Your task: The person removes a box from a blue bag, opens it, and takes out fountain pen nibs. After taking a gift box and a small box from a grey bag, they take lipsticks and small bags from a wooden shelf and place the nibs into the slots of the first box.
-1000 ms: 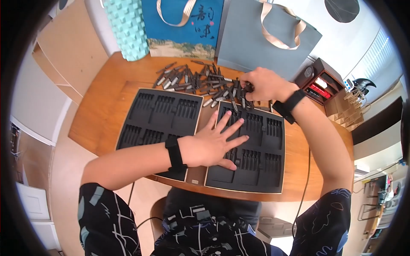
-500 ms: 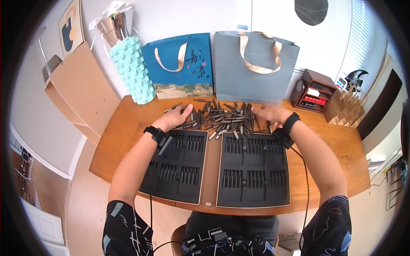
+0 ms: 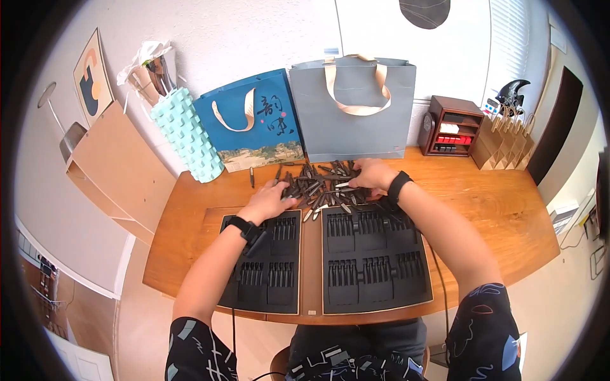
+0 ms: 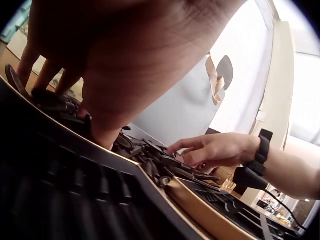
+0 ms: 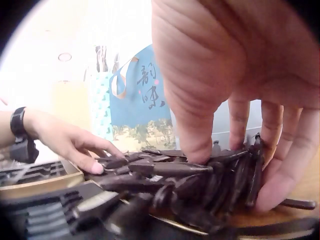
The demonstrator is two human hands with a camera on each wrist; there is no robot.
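Pile: many slim dark-brown pieces, some with pale silvery sides (image 3: 324,184), heap along the far edges of the trays, towards the middle of the far edge of the brown wooden worktop (image 3: 190,222); a few lie by the gap between the trays.
Left hand: the bare left hand (image 3: 267,202) reaches over the far edge of the left tray, fingers apart and pointing down, fingertips touching the left side of the pile.
Right hand: the bare right hand (image 3: 376,174) stands at the right side of the pile, thumb and fingers apart, with pieces between them and the tips touching the pile.
Trays: a black slotted left tray with a gold rim (image 3: 280,296) and a matching right tray (image 3: 381,297) lie side by side at the near edge, joined by a brown strip (image 3: 311,267). The left forearm crosses part of the left tray.
Loose piece: one dark slim piece (image 3: 252,177) lies apart, left of the pile.
Far edge: a mint-green studded container (image 3: 187,136), a blue paper bag with black characters (image 3: 279,136) and a grey paper bag (image 3: 349,133) stand in a row.
Far right corner: a dark wooden shelf box (image 3: 451,117) stands beside brown paper bags (image 3: 502,146).
Wrists: a black strap with a camera on each.
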